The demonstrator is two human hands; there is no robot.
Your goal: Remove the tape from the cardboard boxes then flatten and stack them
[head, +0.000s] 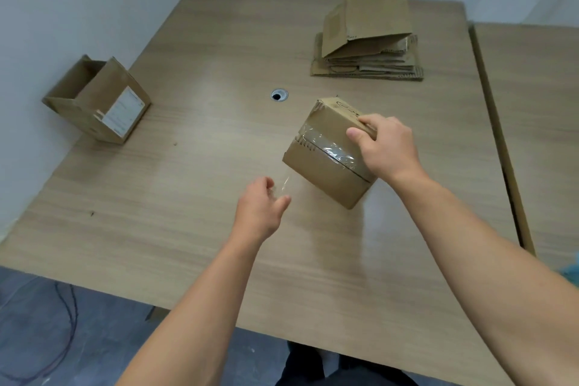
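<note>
A small closed cardboard box stands tilted on the wooden table, right of centre. Clear tape runs across its top seam, partly lifted and crinkled. My right hand grips the box's upper right edge, thumb on the near face. My left hand is just left of the box and pinches a strip of clear tape that stretches up toward the box's lower left edge. A stack of flattened boxes lies at the back right; its top piece springs up.
An open-topped cardboard box with a white label lies tilted against the left wall. A round cable hole sits in the table's middle. A second table adjoins on the right. Walls close the back and left.
</note>
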